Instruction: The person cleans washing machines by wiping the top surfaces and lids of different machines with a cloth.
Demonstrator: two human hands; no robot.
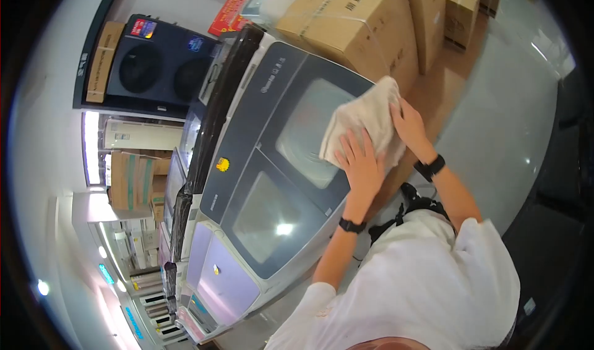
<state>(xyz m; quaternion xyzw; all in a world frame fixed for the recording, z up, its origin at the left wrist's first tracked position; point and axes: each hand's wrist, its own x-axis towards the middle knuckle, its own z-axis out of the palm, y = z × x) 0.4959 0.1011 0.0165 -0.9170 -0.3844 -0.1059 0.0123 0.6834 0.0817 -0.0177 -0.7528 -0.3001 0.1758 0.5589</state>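
White short-sleeved shirt (pixel 421 276) nearest, with two bare forearms reaching out past it, a black band (pixel 352 226) around each wrist. With the left hand (pixel 362 167), presses down on a crumpled off-white cloth (pixel 362 112), fingers loosely spread and not visibly gripping. With the right hand (pixel 408 124), touches the same cloth at its outer side, fingers bent at the border; seems to hold it there, though cannot tell how firmly. Beneath the cloth, a dark-grey washing machine top (pixel 278 164) with two pale windows; cloth at its right-hand corner, overlapping the larger window (pixel 303 127) and reaching out past the rim.

Judging by the pose, probably rubbing over the top. Spread pressure evenly through the left palm rather than the fingertips. Gather the loose folds with the right hand for a flat pad, without snagging on the rim. Go lightly over the window, in long overlapping strokes, and follow the seam between panels. Stay clear of the yellow sticker (pixel 223 164), to avoid lifting its border.

Beyond: a lilac-topped machine (pixel 226 282), strapped brown cardboard boxes (pixel 352 22) and, farther back, a black unit with two round openings (pixel 154 65).
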